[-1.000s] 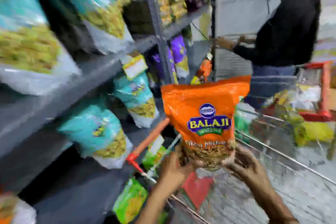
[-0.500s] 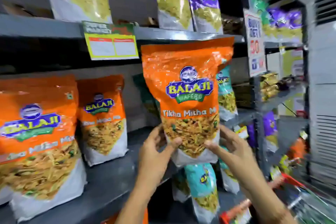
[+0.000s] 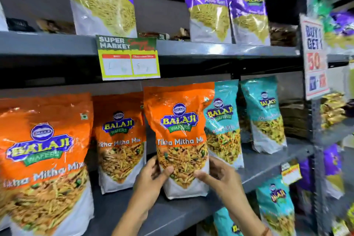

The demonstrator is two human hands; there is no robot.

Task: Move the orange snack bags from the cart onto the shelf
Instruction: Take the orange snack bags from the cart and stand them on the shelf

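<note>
Head view: my left hand point(image 3: 153, 176) and right hand point(image 3: 220, 178) grip an orange bag point(image 3: 180, 136) upright on the shelf point(image 3: 183, 214); two shelved at nine o'clock (cart unseen).

Purple bags point(image 3: 208, 5) stood above a yellow price tag point(image 3: 129, 59); teal bags point(image 3: 265, 113) stood upright beside a promo sign point(image 3: 314, 57).

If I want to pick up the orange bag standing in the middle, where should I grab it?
Probably low down on its two side edges, coming from the front. The orange bag stands upright, tall and flat, its front facing out. The left hand and right hand grip it there.
</note>
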